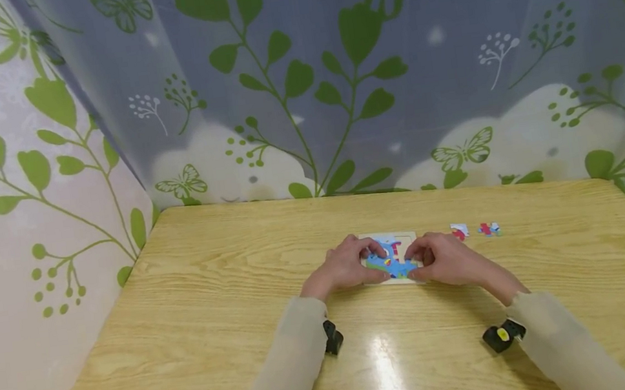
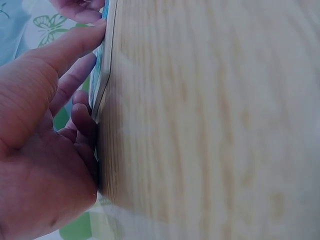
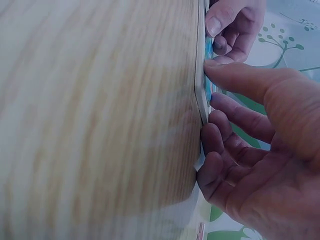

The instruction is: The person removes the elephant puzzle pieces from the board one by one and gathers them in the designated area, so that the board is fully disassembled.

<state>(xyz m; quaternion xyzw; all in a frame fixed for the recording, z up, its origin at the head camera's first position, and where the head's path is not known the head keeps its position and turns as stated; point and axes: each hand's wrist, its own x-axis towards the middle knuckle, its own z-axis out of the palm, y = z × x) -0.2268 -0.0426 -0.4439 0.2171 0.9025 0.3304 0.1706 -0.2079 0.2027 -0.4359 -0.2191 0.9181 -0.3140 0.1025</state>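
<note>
A small jigsaw puzzle (image 1: 394, 267) in a pale wooden frame lies flat on the table, its blue, green and red pieces filling the left and front parts. Bare tray shows at the back right. My left hand (image 1: 350, 263) holds the puzzle's left side, thumb at the near edge and bent fingertips over the pieces. On the right side, my right hand (image 1: 450, 259) grips with thumb and bent forefinger at the front right pieces. Its other fingers curl beside the frame's corner in the right wrist view. Whether it pinches one single piece cannot be told.
Two loose jigsaw pieces, one red and white (image 1: 459, 231) and one red and blue (image 1: 489, 229), lie right of the puzzle, beyond the right hand. The wooden table (image 1: 219, 336) meets a leaf-patterned curtain (image 1: 258, 130) at its back edge.
</note>
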